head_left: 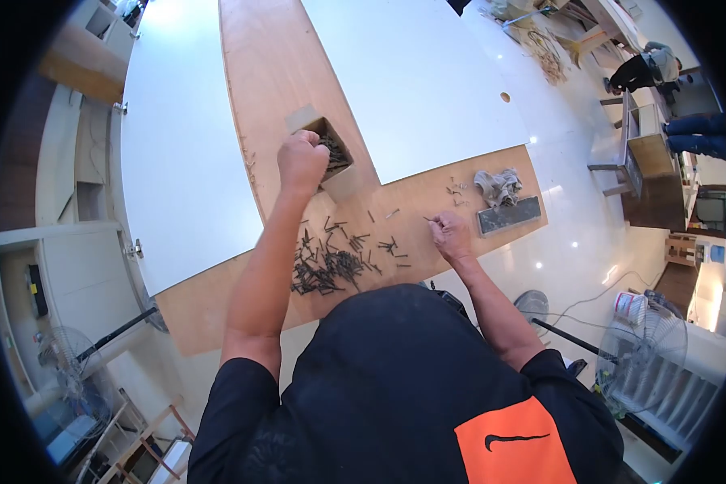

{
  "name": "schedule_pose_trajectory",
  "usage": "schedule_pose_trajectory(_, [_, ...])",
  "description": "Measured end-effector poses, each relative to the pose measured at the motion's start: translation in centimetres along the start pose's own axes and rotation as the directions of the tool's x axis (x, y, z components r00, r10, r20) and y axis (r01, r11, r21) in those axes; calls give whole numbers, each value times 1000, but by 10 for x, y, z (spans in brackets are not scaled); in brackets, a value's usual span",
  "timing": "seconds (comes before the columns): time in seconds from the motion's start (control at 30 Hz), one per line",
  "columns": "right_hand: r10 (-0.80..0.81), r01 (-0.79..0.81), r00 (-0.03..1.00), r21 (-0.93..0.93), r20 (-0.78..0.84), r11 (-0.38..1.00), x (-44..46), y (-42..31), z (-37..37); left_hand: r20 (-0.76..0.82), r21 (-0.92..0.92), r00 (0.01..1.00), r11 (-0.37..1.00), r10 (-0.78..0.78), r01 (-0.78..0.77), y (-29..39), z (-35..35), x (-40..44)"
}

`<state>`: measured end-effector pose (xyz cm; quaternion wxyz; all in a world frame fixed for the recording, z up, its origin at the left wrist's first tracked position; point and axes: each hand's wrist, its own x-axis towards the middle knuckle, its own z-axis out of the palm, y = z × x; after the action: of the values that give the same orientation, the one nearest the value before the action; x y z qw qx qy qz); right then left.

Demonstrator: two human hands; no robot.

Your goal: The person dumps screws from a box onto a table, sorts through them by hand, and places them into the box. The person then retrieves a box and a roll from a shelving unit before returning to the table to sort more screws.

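My left hand (302, 163) is closed at the near left edge of an open cardboard box (338, 172) holding dark screws (335, 153). Its fingertips are hidden, so what they grip does not show. My right hand (450, 235) is held over the right part of the wooden board (415, 198), its thumb and finger pinched together. A small thin dark piece, which looks like a screw (427, 218), pokes out of the pinch. Between my arms lies a loose pile of dark screws (331, 268), with several strays scattered to its right.
A crumpled grey cloth (498, 187) and a dark grey rectangular block (509, 216) lie at the board's right end, beside a few small fittings (457, 190). White panels (427, 81) cover the far side. Fans (641, 339) stand left and right. A person (653, 68) bends over at the far right.
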<state>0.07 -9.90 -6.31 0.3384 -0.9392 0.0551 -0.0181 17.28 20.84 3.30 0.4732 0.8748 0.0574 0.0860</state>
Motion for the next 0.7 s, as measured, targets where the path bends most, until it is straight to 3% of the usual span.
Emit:
schedule_pose_trajectory(0.03, [20, -20, 1000, 14, 2, 1000, -1, -2, -1, -59, 267, 970, 940, 235, -212, 4, 7, -3])
schedule_pose_trajectory(0.13, [57, -59, 997, 52, 46, 997, -15, -12, -10, -168, 139, 839, 855, 518, -500, 34, 21, -46])
schedule_pose_trajectory(0.2, [67, -75, 993, 78, 95, 994, -26, -18, -14, 123, 47, 791, 792, 600, -608, 30, 35, -84])
schedule_pose_trajectory(0.27, [77, -94, 985, 102, 151, 990, -38, -21, -15, 318, 78, 761, 784, 566, -616, 16, 62, -118])
schedule_pose_trajectory(0.37, [11, -25, 994, 124, 112, 992, -47, -19, -11, 457, 198, 747, 763, 483, -615, -23, 95, -134])
schedule_pose_trajectory(0.47, [-104, 71, 981, 198, 162, 978, -54, -16, -3, 592, 253, 670, 685, 448, -683, -35, 100, -132])
schedule_pose_trajectory(0.57, [-301, 265, 926, 173, 229, 948, -58, -21, 8, 678, 257, 619, 661, 396, -705, -32, 84, -128])
schedule_pose_trajectory(0.67, [-389, 363, 835, 141, 389, 921, -58, -14, 21, 678, 289, 655, 697, 335, -656, -31, 73, -123])
schedule_pose_trajectory(0.7, [-380, 365, 833, 119, 402, 924, -57, -15, 20, 653, 264, 640, 670, 405, -694, -33, 71, -122])
